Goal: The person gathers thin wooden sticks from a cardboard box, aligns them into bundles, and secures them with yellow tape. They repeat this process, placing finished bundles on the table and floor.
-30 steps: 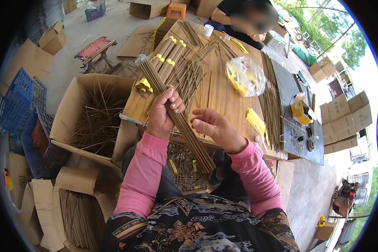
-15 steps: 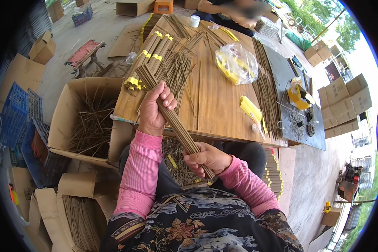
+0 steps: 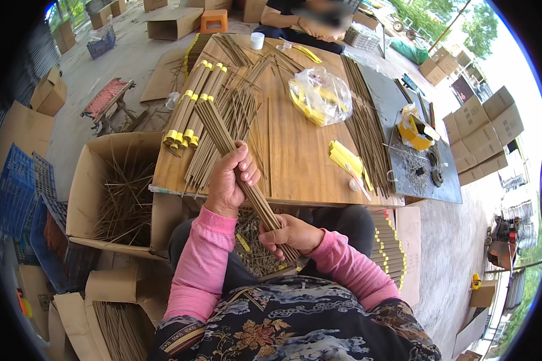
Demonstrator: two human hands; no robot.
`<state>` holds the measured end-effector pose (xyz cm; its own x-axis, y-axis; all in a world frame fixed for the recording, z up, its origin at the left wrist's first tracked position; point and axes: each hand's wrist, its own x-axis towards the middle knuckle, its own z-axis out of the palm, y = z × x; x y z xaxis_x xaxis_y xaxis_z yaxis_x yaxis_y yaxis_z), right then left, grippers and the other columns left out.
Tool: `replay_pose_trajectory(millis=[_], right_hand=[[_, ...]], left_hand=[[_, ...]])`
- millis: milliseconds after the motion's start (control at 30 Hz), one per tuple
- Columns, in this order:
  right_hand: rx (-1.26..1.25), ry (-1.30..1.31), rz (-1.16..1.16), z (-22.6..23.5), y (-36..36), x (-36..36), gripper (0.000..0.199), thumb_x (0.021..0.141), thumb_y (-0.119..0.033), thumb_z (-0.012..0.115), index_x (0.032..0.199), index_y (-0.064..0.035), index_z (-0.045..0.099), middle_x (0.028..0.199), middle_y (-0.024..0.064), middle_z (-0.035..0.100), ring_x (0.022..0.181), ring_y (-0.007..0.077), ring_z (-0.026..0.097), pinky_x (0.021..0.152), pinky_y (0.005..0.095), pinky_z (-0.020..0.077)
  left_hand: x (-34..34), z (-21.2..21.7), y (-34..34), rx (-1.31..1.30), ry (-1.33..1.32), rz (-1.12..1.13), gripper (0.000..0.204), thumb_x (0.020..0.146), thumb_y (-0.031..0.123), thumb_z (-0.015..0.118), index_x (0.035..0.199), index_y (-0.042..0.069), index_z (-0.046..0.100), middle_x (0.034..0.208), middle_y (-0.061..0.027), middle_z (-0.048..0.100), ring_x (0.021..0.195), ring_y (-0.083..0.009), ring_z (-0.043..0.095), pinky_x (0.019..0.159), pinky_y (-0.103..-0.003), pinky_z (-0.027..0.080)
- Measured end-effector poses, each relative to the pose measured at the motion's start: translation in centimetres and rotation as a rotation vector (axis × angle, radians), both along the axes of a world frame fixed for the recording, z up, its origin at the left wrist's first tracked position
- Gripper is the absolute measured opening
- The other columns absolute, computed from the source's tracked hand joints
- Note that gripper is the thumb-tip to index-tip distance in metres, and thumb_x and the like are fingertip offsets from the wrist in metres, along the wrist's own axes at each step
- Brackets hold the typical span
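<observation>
While L hand (image 3: 230, 183) & R hand (image 3: 292, 234) tight round stick bundle (image 3: 258, 206), cardbd box (image 3: 84, 195) w/ loose sticks (image 3: 126, 204).

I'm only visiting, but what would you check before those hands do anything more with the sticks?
1. Left fingers closed round the held sticks: ok.
2. Right fingers closed on their lower part: ok.
3. Table free of loose sticks beside the left hand: not ok, many lie there.
4. Yellow strips lying in view on the table: ok.
5. Lower ends of the held sticks level: cannot tell, too small.
</observation>
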<state>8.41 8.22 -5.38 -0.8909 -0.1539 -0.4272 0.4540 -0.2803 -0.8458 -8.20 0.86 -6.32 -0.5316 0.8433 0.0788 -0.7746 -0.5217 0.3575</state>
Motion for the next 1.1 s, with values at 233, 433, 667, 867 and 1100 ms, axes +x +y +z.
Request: replay_pose_trajectory(millis=[233, 433, 667, 867, 1100], right_hand=[[0.276, -0.043, -0.063, 0.2, -0.2, 0.0, 0.023, 0.078, -0.019, 0.059, 0.079, 0.0000, 0.047, 0.054, 0.0026, 0.049, 0.041, 0.0123, 0.049, 0.038, 0.0262, 0.0391], [0.638, 0.096, -0.203, -0.4, -1.4, -0.5, 0.012, 0.082, -0.012, 0.054, 0.080, -0.0029, 0.047, 0.051, 0.0009, 0.046, 0.036, 0.0097, 0.042, 0.035, 0.0245, 0.0360], [-0.125, -0.062, -0.021, 0.4, -0.7, 0.1, 0.015, 0.084, -0.014, 0.054, 0.077, -0.0040, 0.046, 0.048, 0.0008, 0.045, 0.035, 0.0106, 0.043, 0.035, 0.0239, 0.0350], [1.051, 0.226, -0.241, -3.8, -1.5, -0.1, 0.030, 0.078, -0.024, 0.060, 0.077, 0.0004, 0.043, 0.051, 0.0064, 0.048, 0.042, 0.0227, 0.049, 0.043, 0.0357, 0.0435], [0.093, -0.068, -0.058, -0.2, -1.1, 0.1, 0.021, 0.082, -0.021, 0.056, 0.081, -0.0021, 0.047, 0.051, 0.0006, 0.046, 0.038, 0.0104, 0.044, 0.036, 0.0259, 0.0374]], left_hand=[[0.1, -0.5, 0.3, -0.099, -0.051, 0.045, 0.010, 0.080, 0.010, 0.059, 0.082, 0.011, 0.049, 0.059, 0.0024, 0.045, 0.048, -0.0079, 0.043, 0.043, -0.021, 0.037], [0.8, 0.1, 0.7, -0.434, 0.102, 0.306, 0.012, 0.081, 0.013, 0.061, 0.081, 0.010, 0.050, 0.060, 0.0018, 0.046, 0.047, -0.0080, 0.044, 0.042, -0.022, 0.037], [0.0, -0.1, -0.1, -0.027, -0.021, 0.058, 0.013, 0.084, 0.017, 0.057, 0.083, 0.008, 0.049, 0.057, 0.0020, 0.043, 0.045, -0.0079, 0.041, 0.042, -0.022, 0.036], [0.9, -0.3, 0.6, -0.536, 0.095, 0.448, 0.014, 0.079, 0.012, 0.061, 0.076, 0.009, 0.048, 0.057, 0.0005, 0.047, 0.044, -0.0103, 0.046, 0.041, -0.025, 0.039], [0.0, 0.3, -0.2, -0.152, -0.018, 0.115, 0.011, 0.082, 0.014, 0.057, 0.079, 0.009, 0.048, 0.058, 0.0025, 0.044, 0.045, -0.0074, 0.041, 0.041, -0.022, 0.036]])
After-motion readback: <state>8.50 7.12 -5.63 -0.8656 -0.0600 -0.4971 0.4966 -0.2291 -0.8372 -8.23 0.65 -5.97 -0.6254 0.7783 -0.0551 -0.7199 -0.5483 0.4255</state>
